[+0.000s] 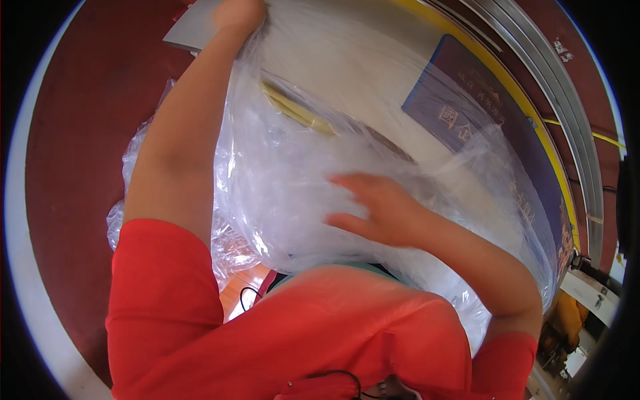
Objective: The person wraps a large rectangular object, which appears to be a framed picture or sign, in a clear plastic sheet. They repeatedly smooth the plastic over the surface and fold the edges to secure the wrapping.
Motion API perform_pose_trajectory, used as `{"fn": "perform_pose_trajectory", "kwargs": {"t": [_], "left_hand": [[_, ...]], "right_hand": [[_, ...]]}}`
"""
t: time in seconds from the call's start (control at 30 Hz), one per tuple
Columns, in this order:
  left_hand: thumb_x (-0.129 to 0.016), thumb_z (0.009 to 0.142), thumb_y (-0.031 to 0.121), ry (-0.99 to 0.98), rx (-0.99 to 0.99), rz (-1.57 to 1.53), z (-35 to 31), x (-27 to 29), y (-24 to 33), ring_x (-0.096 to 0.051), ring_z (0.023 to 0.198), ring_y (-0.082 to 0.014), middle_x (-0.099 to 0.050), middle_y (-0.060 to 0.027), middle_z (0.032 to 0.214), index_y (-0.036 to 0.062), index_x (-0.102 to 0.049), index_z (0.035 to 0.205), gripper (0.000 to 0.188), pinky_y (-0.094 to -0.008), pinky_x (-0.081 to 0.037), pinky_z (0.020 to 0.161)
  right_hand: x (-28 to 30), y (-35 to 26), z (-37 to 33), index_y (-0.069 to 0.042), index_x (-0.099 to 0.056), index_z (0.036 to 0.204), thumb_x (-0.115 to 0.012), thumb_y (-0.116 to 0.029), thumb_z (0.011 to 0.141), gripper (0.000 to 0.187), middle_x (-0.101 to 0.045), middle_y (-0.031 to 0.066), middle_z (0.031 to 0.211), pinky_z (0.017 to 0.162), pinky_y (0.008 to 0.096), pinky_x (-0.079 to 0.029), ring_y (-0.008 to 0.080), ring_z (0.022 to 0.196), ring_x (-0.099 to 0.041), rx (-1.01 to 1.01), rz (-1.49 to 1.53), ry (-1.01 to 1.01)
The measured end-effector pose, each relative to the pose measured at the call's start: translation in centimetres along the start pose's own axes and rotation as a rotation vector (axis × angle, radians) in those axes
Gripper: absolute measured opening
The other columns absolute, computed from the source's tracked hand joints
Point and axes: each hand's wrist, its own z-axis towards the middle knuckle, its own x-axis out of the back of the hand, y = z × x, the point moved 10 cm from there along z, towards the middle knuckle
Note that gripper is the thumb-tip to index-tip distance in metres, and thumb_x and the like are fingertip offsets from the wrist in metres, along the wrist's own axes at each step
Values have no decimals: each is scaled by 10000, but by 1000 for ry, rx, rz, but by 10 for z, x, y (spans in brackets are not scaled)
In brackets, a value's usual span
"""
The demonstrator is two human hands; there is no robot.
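A large sheet of clear plastic film [267, 193] lies in loose folds over a pale flat surface [340, 60] in front of me. My left hand [241, 15] reaches far out to the top of the view, closed, with the film fanning out from it; its fingertips are hidden. Over the middle of the film hovers my right hand [383, 210], a little blurred, thumb and fingers apart and nothing in them. Under the film at the right shows a dark blue printed panel [467, 107]. A yellowish strip [297, 110] shows through the film between my arms.
Beyond the blue panel runs a curved yellow edge [527, 120], with metal rails [560, 87] outside it. A grey flat piece [190, 30] juts out by my left hand. Dark red floor [80, 167] lies to the left. Machine parts [567, 327] stand at the lower right.
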Motion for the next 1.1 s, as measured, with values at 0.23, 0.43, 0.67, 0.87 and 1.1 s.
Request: {"fn": "perform_pose_trajectory", "kwargs": {"t": [0.23, 0.43, 0.67, 0.87, 1.1], "left_hand": [[-359, 824, 266, 36, 16, -42, 5, 5, -7, -530, 841, -346, -563, -196, 884, 37, -522, 891, 289, -432, -398, 746], [-316, 829, 355, -75, -66, 99, 24, -16, -40, -507, 935, -327, -545, -170, 985, 126, -518, 997, 347, -424, -392, 794], [-276, 843, 429, -89, -107, 146, 54, -59, -53, -484, 936, -367, -521, -199, 997, 103, -472, 1030, 423, -442, -383, 778], [-315, 847, 398, -121, -252, 146, 79, -79, -67, -500, 864, -384, -536, -197, 940, 80, -489, 1005, 396, -450, -401, 705], [-333, 848, 391, -95, -305, 162, 98, -96, -83, -509, 815, -383, -546, -189, 889, 76, -508, 960, 377, -422, -408, 657]], "right_hand": [[-59, 12, 76, 42, -429, 1087, -572, -323, 725, 534, -459, 186, 1082, 857, 319, -325, 247, 996, -439, -355, 1197, -5], [5, 68, -236, 19, -484, 987, -536, -258, 749, 370, -507, 149, 955, 739, 301, -363, 212, 848, -476, -607, 644, 4], [56, 64, -607, -7, -548, 871, -494, -183, 777, 207, -561, 105, 806, 601, 281, -407, 172, 674, -518, -1524, -71, 533], [62, 26, -718, -3, -577, 795, -464, -176, 795, 207, -580, 102, 700, 523, 275, -399, 162, 595, -524, -643, 272, 2264], [82, 42, -876, -17, -534, 969, -451, -215, 798, 275, -571, 130, 912, 717, 347, -425, 238, 790, -548, -1876, -322, 1854]]}}
